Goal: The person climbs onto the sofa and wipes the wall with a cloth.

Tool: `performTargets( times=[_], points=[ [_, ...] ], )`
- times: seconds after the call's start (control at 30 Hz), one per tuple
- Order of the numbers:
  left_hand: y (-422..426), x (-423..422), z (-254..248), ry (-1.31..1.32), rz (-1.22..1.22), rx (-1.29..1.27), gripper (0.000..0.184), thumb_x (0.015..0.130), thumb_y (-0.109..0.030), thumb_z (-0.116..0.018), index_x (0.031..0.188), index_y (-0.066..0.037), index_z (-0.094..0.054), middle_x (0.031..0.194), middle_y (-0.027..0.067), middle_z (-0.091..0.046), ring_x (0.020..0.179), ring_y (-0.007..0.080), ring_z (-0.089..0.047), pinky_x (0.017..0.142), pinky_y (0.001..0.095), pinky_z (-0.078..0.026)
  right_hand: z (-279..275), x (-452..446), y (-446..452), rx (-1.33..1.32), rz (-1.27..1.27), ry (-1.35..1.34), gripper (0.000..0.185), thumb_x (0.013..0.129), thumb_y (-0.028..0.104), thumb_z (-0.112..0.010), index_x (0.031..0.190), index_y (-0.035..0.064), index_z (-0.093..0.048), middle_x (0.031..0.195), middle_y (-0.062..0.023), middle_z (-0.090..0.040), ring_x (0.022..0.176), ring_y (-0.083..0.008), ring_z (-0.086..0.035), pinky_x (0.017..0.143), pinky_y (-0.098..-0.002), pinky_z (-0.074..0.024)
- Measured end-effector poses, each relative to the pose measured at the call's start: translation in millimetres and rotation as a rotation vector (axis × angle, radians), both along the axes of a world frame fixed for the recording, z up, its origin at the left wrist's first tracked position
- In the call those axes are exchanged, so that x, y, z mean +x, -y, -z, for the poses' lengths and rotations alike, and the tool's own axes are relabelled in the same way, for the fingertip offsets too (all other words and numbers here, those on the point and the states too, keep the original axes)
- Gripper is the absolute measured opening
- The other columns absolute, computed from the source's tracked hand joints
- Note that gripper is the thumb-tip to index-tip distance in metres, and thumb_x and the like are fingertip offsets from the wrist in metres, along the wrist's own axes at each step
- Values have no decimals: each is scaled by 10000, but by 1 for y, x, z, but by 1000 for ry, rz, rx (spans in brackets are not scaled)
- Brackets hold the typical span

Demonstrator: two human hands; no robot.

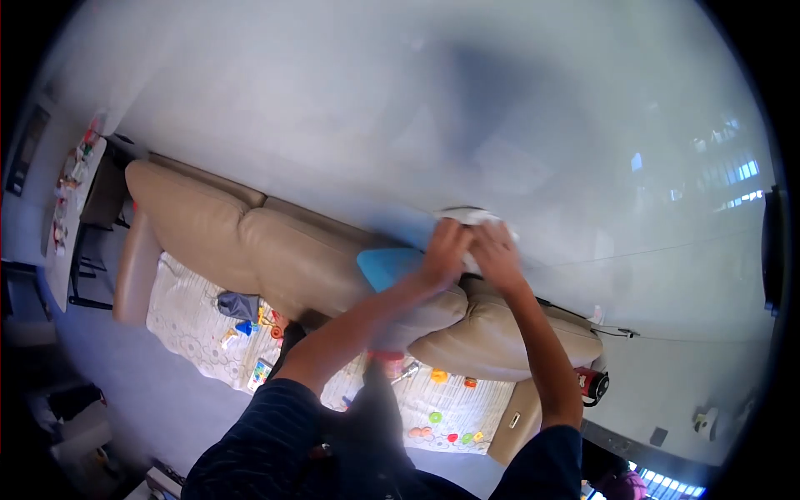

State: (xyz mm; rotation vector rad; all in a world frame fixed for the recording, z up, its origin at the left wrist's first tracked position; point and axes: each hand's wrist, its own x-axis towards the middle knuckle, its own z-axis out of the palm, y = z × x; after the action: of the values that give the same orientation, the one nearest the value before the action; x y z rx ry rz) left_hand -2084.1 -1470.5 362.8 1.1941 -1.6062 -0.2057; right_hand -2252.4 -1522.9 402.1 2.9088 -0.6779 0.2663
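My left hand (446, 252) and my right hand (495, 253) are close together above the sofa's backrest, up by the glossy pale wall. Both have their fingers bent around a crumpled white cloth-like thing (468, 215) with a dark upper edge; blur and my fingers hide most of it, so its exact kind is unclear. Left of my left hand, a flat light-blue piece (387, 267) lies over the top of the backrest. It is partly behind my left forearm.
I stand at a beige leather sofa (292, 258), its patterned seat cover (196, 310) scattered with colourful toys, a grey cloth (237, 305) and a phone-like toy (259, 375). A cluttered table (62, 279) stands far left. A red-and-black container (592, 385) is at the right.
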Motion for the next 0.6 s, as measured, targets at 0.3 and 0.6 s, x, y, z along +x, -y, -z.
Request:
performTargets(
  times=[0.3, 0.6],
  points=[
    [42, -10, -218, 413, 145, -653, 474, 729, -158, -649, 1200, -113, -618, 1066, 96, -551, 1015, 293, -560, 872, 430, -484, -112, 75, 5, -638, 659, 1004, 569, 978, 363, -522, 1415, 20, -396, 1451, -217, -362, 1404, -420, -271, 1161, -529, -240],
    [-18, 233, -131, 512, -281, -41, 305, 765, 49, -561, 1060, -21, -595, 1098, 236, -543, 1039, 398, -532, 890, 476, -453, -73, 256, 5, 58, -262, 894, 298, 860, 106, -567, 1134, 0, -615, 1256, -162, -589, 1191, -349, -541, 1036, -451, -414]
  ],
)
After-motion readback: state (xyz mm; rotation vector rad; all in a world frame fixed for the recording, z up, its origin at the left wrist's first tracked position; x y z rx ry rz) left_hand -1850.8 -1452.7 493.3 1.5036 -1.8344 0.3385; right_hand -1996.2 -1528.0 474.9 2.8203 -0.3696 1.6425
